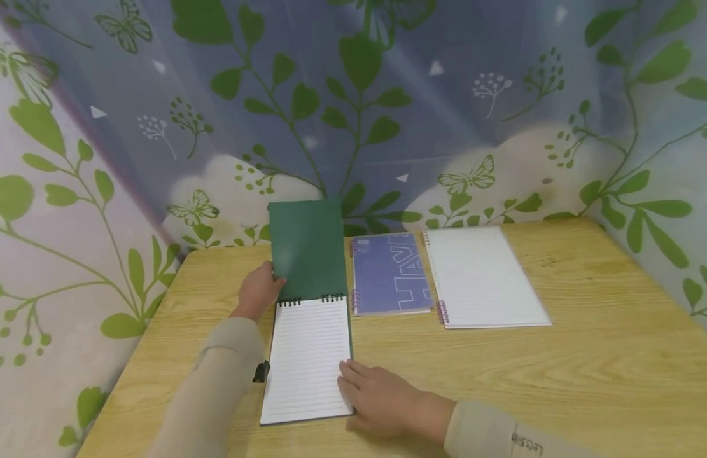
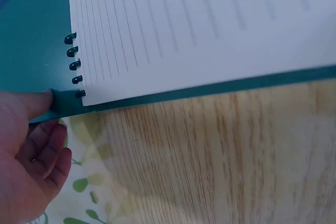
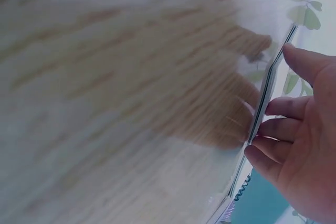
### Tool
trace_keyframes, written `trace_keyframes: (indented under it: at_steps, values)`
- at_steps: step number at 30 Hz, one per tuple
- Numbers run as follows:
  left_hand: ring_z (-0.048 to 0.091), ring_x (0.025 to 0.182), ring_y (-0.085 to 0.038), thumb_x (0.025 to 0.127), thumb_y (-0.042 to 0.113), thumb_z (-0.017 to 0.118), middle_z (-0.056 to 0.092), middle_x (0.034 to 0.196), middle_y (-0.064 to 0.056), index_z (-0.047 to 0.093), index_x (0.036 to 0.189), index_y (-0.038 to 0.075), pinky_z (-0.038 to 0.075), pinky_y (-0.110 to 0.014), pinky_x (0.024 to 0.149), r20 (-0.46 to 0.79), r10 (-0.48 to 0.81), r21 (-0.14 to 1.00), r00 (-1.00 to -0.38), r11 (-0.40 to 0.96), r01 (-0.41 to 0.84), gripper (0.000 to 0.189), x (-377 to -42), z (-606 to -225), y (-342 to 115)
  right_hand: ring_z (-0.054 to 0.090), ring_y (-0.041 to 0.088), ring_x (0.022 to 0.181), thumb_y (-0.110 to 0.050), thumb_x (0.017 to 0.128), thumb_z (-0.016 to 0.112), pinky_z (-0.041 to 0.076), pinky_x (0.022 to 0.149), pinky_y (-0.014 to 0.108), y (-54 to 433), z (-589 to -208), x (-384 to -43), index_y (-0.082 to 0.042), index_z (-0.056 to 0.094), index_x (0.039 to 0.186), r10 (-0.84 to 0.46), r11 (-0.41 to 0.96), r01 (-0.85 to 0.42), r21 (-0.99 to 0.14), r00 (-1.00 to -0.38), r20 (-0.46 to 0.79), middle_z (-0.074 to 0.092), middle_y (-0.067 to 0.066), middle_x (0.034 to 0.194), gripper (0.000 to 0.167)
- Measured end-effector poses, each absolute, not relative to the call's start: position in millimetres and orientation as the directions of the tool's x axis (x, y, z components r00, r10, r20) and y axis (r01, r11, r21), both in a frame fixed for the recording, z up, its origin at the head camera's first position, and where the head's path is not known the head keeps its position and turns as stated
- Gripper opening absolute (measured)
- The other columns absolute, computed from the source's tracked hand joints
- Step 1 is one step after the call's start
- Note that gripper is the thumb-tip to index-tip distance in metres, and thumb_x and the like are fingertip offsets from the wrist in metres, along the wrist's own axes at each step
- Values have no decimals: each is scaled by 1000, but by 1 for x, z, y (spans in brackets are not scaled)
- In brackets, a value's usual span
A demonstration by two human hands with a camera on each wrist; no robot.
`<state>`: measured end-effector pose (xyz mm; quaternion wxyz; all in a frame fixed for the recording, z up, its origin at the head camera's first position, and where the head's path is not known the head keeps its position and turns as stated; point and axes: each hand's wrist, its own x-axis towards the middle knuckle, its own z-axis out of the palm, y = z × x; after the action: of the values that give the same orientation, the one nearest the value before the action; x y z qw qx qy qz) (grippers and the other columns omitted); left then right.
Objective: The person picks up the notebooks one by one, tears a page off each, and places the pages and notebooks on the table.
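Observation:
A top-spiral notebook lies open, its green cover (image 1: 307, 245) flipped up toward the curtain and its white lined page (image 1: 308, 362) facing up. Black rings join the two halves. My left hand (image 1: 257, 291) pinches the cover's left edge just above the rings. In the left wrist view, the thumb (image 2: 39, 102) rests on the green face, with the other fingers curled below the edge. My right hand (image 1: 384, 399) touches the lower right edge of the notebook with relaxed fingers. The right wrist view shows those fingertips (image 3: 257, 150) along the notebook's thin edge.
To the right lie a purple spiral notebook (image 1: 387, 273) with large outlined letters and, beyond it, a larger spiral notebook (image 1: 487, 277) showing a white lined page. A small black object (image 1: 261, 371) sits by the open notebook's left edge. Leaf-patterned curtain (image 1: 353, 114) backs the wooden table (image 1: 605, 356).

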<state>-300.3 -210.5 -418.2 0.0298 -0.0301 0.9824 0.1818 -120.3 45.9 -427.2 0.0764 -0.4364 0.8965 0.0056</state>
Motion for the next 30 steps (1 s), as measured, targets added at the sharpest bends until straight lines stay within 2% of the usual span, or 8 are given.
trace_keyframes:
  at_steps: [3,8,14,19,23,26,28,30]
  values:
    - [52,116,-38,94,23,50,53,128,-23,39,133,-5,45,-48,92,-80,-38,307,-996,950,-61,49,-305,-421,-208,36,25,134,-54,90,45,39,103,36,45,-428,-121,-5,44,134,-786,615,-788,-28,-609,-101,38,13,144,65]
    - [53,113,-39,93,21,52,54,125,-25,43,130,-7,45,-49,91,-97,-36,251,-995,966,-60,48,-308,-421,-203,45,25,127,-56,88,47,43,98,36,42,-428,-121,-7,52,121,-799,601,-799,7,-601,-19,46,14,137,59]
    - [53,111,-39,92,26,52,56,121,-25,45,128,-6,46,-50,89,-124,-79,233,-989,967,-106,49,-305,-423,-195,49,24,122,-44,90,50,45,97,34,38,-430,-122,-9,54,115,-810,586,-809,45,-586,6,51,13,132,43]
    - [47,116,-40,92,26,52,50,125,-24,42,131,-5,43,-52,92,-120,-101,248,-988,960,-128,50,-306,-431,-193,56,22,115,-33,93,46,48,93,35,36,-430,-125,-15,61,106,-814,580,-815,2,-578,58,59,9,124,27]
    - [42,120,-40,93,27,52,44,130,-25,38,134,-4,41,-53,94,-124,-101,276,-987,952,-132,53,-306,-435,-192,65,11,83,-23,90,51,52,72,25,34,-433,-128,-19,64,86,-799,572,-820,-22,-562,215,69,-3,91,15]
    - [42,120,-41,93,28,52,44,131,-24,40,133,-3,41,-54,94,-115,-92,282,-989,952,-121,52,-305,-437,-194,53,4,62,-21,88,55,43,53,17,32,-435,-129,-19,61,77,-763,597,-802,12,-564,316,61,-9,71,13]
    - [42,119,-41,93,28,53,44,129,-24,42,132,-3,41,-54,93,-106,-74,278,-992,955,-101,51,-305,-439,-195,51,5,60,-20,87,57,41,49,16,31,-435,-130,-19,60,77,-730,628,-778,25,-578,364,59,-10,68,11]
    - [43,118,-41,93,28,53,45,128,-24,44,131,-2,42,-54,92,-98,-56,280,-994,957,-81,50,-305,-439,-196,54,6,63,-21,87,58,44,51,17,30,-433,-131,-18,61,78,-690,661,-751,2,-606,397,61,-9,71,10]
